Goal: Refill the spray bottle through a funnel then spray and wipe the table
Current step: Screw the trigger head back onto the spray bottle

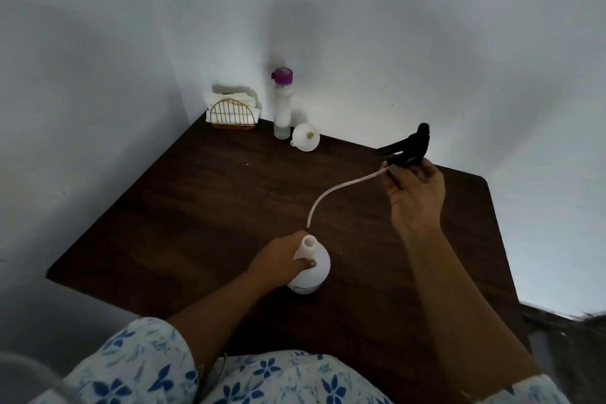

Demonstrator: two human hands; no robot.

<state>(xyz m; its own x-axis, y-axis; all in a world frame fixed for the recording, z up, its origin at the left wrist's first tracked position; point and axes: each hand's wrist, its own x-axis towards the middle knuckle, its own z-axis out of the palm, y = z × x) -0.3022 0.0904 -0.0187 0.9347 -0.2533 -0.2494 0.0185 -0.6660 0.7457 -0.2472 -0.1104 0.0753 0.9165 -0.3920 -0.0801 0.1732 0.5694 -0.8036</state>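
Spray bottle (310,267) gripped at neck by left hand (282,259), counter (196,207) 6 o'clock; trigger head (406,146), tube out, held in curled right hand (414,193) at 2 o'clock. Funnel (305,137), refill bottle (282,105) untouched at 12 o'clock; filling, spraying, wiping judged left

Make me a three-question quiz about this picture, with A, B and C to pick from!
1. Where is the white funnel?
A. On the floor
B. On the table beside the tall bottle
C. In a sink

2. What colour is the tall bottle's cap?
A. Purple
B. Green
C. Red

3. How is the spray bottle now?
A. Closed
B. Open, sprayer head lifted out
C. Tipped over

Answers:
1 B, it lies by the tall bottle at the table's far edge.
2 A, the cap is plainly purple.
3 B, the left hand holds the bare-necked bottle while the right hand holds the sprayer head, its tube dangling above.
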